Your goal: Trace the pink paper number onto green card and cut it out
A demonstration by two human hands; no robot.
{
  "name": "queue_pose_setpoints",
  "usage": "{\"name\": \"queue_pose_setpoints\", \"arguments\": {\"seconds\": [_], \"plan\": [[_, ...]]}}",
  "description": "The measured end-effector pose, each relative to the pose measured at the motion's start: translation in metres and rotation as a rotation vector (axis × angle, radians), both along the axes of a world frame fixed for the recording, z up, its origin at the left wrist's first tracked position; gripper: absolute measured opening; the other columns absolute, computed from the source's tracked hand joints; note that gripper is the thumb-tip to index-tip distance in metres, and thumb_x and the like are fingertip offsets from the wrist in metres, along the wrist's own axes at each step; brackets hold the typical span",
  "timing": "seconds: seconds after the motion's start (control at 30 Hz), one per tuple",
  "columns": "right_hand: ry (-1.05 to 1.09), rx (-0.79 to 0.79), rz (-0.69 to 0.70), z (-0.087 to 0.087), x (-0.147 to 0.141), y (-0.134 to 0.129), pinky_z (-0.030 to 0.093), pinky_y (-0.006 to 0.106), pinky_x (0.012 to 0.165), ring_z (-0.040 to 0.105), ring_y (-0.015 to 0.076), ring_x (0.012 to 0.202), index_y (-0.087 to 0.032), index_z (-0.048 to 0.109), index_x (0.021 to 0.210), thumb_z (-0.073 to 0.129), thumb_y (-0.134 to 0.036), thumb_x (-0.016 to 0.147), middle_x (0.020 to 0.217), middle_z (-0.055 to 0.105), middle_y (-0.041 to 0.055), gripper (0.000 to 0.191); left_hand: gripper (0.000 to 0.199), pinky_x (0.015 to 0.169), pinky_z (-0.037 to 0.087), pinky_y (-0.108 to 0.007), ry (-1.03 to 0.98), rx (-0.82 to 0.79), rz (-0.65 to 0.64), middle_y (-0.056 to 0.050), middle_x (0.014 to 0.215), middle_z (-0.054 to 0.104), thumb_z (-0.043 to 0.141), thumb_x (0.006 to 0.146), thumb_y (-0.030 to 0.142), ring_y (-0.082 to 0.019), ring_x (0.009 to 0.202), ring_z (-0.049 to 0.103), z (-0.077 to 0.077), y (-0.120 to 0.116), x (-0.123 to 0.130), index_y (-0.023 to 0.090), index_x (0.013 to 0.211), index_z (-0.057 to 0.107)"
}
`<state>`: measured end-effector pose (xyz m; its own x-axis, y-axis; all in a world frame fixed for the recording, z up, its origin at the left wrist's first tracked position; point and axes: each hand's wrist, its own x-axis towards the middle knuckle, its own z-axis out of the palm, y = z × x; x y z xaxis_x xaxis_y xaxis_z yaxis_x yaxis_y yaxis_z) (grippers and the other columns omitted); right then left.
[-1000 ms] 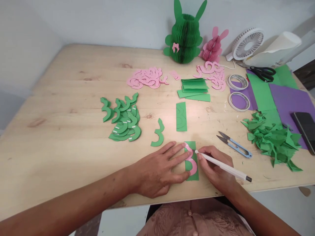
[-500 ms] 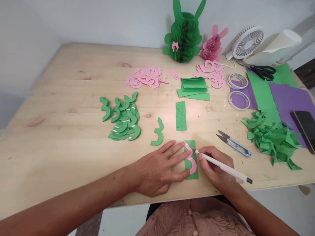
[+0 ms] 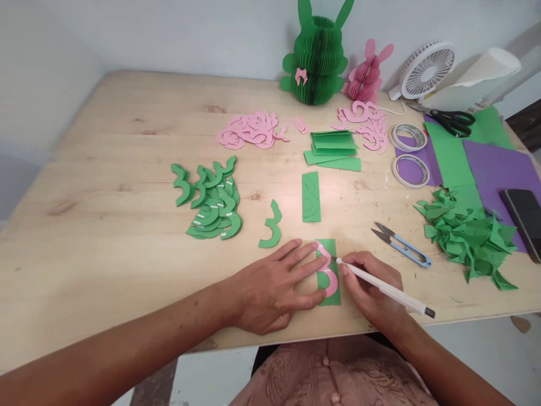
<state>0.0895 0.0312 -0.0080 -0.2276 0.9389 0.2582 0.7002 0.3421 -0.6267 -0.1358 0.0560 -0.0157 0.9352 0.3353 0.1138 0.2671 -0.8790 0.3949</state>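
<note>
A pink curved paper template (image 3: 332, 283) lies on a small green paper rectangle (image 3: 332, 246) near the table's front edge. My left hand (image 3: 270, 290) is open and flat, its fingertips pressing the template's left side. In my right hand (image 3: 374, 287) is a white pen (image 3: 389, 290), its tip on the green paper at the template's right edge. Just above lies another green rectangle (image 3: 311, 197) with a curved outline drawn on it. A cut green curved piece (image 3: 274, 231) rests beyond my left fingers. To the right of my right hand are blue thread snips (image 3: 403, 247).
Stacked green cutouts (image 3: 215, 211) lie left, with pink cutouts (image 3: 251, 131) behind. Folded green strips (image 3: 333, 149) sit mid-table. On the right are green scraps (image 3: 473, 237), tape rolls (image 3: 411, 170), black scissors (image 3: 452, 121) and a phone (image 3: 524, 220). A paper rabbit (image 3: 318, 62) and a fan (image 3: 429, 72) stand behind.
The whole view has shifted up slightly. Both hands, the pen and the template keep nearly the same positions relative to one another.
</note>
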Motion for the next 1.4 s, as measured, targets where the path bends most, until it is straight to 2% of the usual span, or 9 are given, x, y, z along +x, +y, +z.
{"name": "queue_pose_setpoints", "arguments": {"seconds": [0.3, 0.67, 1.4], "plan": [[-0.007, -0.016, -0.001, -0.002, 0.001, -0.004, 0.044, 0.022, 0.050, 0.057, 0.0113, 0.051, -0.020, 0.060, 0.082, 0.056, -0.017, 0.084, 0.065, 0.065, -0.0003, 0.005, 0.057, 0.105, 0.024, -0.059, 0.008, 0.011, -0.004, -0.018, 0.148, 0.029, 0.055, 0.074, 0.021, -0.039, 0.134, 0.028, 0.001, 0.000, 0.000, 0.023, 0.130, 0.044], [-0.034, 0.045, 0.004, -0.004, 0.001, -0.006, 0.047, 0.023, 0.052, 0.058, 0.0123, 0.052, -0.021, 0.059, 0.082, 0.055, -0.018, 0.084, 0.065, 0.066, -0.0003, 0.005, 0.058, 0.107, 0.020, -0.059, 0.002, -0.001, 0.034, -0.019, 0.148, 0.028, 0.056, 0.071, 0.021, -0.039, 0.135, 0.025, -0.005, -0.006, 0.003, 0.023, 0.128, 0.046], [-0.039, 0.083, 0.058, -0.007, 0.001, -0.012, 0.046, 0.024, 0.054, 0.059, 0.0123, 0.055, -0.019, 0.059, 0.085, 0.057, -0.013, 0.082, 0.067, 0.065, 0.0009, 0.007, 0.058, 0.106, 0.021, -0.060, -0.003, 0.016, 0.032, -0.018, 0.147, 0.030, 0.056, 0.072, 0.021, -0.039, 0.135, 0.025, -0.004, -0.005, 0.003, 0.023, 0.128, 0.045]]}}
